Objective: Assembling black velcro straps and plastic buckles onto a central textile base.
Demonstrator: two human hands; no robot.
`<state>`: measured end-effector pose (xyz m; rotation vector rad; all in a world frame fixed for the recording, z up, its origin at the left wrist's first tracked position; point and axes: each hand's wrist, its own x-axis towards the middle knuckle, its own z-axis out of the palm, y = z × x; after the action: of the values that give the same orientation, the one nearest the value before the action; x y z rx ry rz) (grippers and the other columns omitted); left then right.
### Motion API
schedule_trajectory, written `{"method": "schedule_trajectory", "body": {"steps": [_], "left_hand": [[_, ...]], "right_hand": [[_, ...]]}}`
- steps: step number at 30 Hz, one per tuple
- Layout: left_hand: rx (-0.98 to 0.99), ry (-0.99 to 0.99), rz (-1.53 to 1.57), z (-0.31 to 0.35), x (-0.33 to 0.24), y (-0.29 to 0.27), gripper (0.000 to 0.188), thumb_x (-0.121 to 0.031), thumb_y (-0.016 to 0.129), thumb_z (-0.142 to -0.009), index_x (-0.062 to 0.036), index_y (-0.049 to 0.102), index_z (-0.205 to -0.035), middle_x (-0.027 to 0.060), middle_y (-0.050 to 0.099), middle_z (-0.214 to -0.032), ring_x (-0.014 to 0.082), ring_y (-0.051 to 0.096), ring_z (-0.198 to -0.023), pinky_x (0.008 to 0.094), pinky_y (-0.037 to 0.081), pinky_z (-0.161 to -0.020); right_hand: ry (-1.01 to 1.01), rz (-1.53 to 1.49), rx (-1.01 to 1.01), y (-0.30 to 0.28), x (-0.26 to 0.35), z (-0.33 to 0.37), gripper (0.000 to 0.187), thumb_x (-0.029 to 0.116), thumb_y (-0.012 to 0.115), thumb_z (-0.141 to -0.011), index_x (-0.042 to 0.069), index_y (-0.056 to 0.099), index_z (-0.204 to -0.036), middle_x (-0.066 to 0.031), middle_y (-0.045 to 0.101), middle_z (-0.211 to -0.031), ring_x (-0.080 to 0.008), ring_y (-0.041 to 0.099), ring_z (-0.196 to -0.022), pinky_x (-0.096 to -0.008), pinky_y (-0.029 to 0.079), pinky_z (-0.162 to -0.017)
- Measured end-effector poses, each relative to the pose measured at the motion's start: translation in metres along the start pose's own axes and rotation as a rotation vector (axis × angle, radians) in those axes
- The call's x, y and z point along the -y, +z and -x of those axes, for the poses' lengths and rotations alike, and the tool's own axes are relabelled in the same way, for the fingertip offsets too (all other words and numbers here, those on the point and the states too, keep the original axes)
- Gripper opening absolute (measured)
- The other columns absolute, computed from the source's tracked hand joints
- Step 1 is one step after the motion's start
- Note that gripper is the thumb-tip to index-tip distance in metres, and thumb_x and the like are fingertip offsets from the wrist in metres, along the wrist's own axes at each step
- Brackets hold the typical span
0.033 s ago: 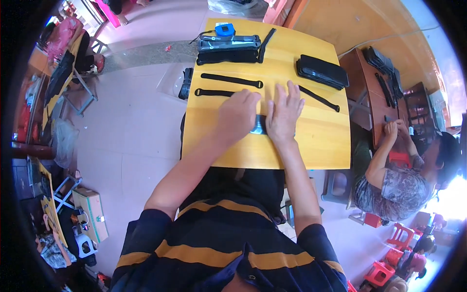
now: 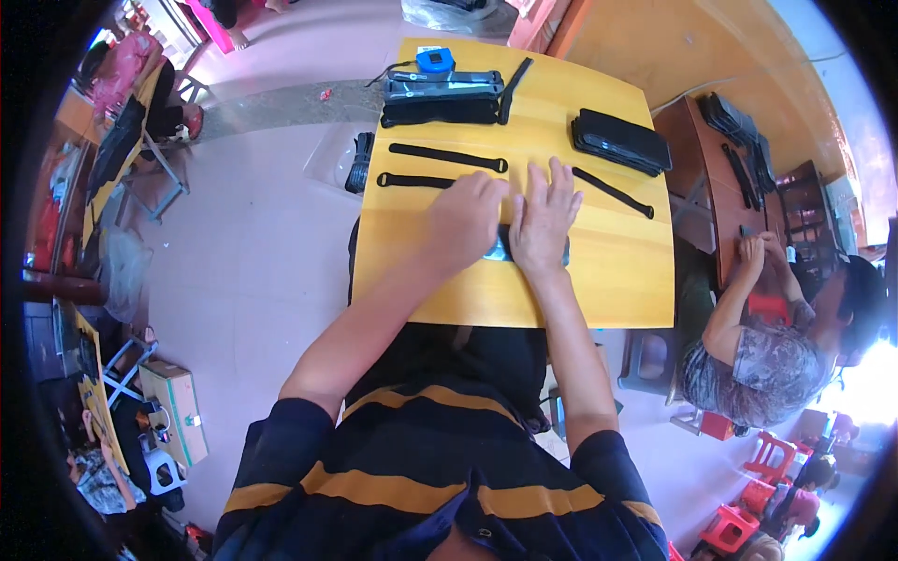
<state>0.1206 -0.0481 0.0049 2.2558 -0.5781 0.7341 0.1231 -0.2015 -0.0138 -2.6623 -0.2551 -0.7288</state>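
My right hand point(image 2: 543, 224) lies flat with its fingers stretched out, pressing on a shiny clear plastic packet point(image 2: 499, 245) on the yellow table. My left hand point(image 2: 466, 222) is closed, its fingers bent beside the packet's left part. What its fingertips pinch, if anything, is hidden. Both hands cover most of the packet. Past my left hand lie two black straps, one point(image 2: 449, 157) with a small loop at its right end and one point(image 2: 412, 180) partly behind the hand. To the right of my right hand lies another black strap point(image 2: 613, 193), set at a slant.
At the table's far left is a stack of black packaged straps point(image 2: 440, 98) with a blue tape measure point(image 2: 434, 61) on it. A pile of black packets point(image 2: 621, 140) sits at the far right. A co-worker point(image 2: 767, 355) works at a brown table point(image 2: 725, 201) to the right.
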Motion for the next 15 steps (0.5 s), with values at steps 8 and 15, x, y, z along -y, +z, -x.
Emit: {"method": "schedule_trajectory", "body": {"steps": [8,15], "left_hand": [[0.16,0.169,-0.248,0.011,0.023,0.022,0.024,-0.021,0.058,-0.087,-0.0114,0.062,-0.109,0.0072,0.06,-0.108,0.0282,0.059,-0.104,0.0432,0.045,-0.086],[0.137,0.245,-0.295,0.011,0.018,0.033,0.025,-0.023,0.057,-0.087,-0.012,0.062,-0.108,0.0075,0.059,-0.11,0.0272,0.056,-0.111,0.0417,0.044,-0.09]], "right_hand": [[0.007,0.012,0.103,0.027,-0.008,0.005,0.048,0.021,0.057,-0.095,0.013,0.049,-0.142,-0.0217,0.037,-0.153,-0.0457,0.028,-0.147,-0.0729,0.02,-0.114],[-0.007,0.151,0.168,0.01,-0.041,0.008,0.043,0.026,0.056,-0.098,0.014,0.054,-0.14,-0.0156,0.042,-0.152,-0.0383,0.031,-0.147,-0.0704,0.021,-0.114]]}}
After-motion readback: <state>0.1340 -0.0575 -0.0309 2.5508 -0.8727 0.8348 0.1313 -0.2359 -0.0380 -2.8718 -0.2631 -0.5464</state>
